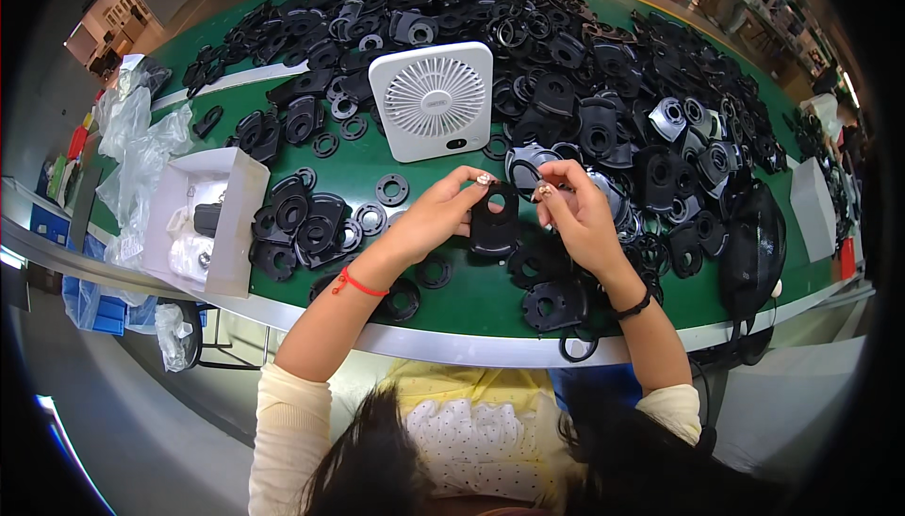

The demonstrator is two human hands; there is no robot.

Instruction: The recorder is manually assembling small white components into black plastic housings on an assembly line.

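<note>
My left hand (440,217) is closed on the edge of a black plastic cover (494,231), a rounded plate with a round hole near its top. Between the fingers of my right hand (577,210) is a thin black ring (524,175), held upright just right of the cover and apart from it. Small pale pieces show at the fingertips of both hands, too small to make out. Below my right hand lie more black covers (554,305) and a loose ring (577,346) at the table's front edge. Flat black rings (391,190) lie beside my left hand.
A white square fan (432,101) stands beyond my hands. Heaps of black parts (603,64) cover much of the green table (452,323). At left are a white box (240,219) and clear plastic bags (141,153); at right, a black bag (751,252).
</note>
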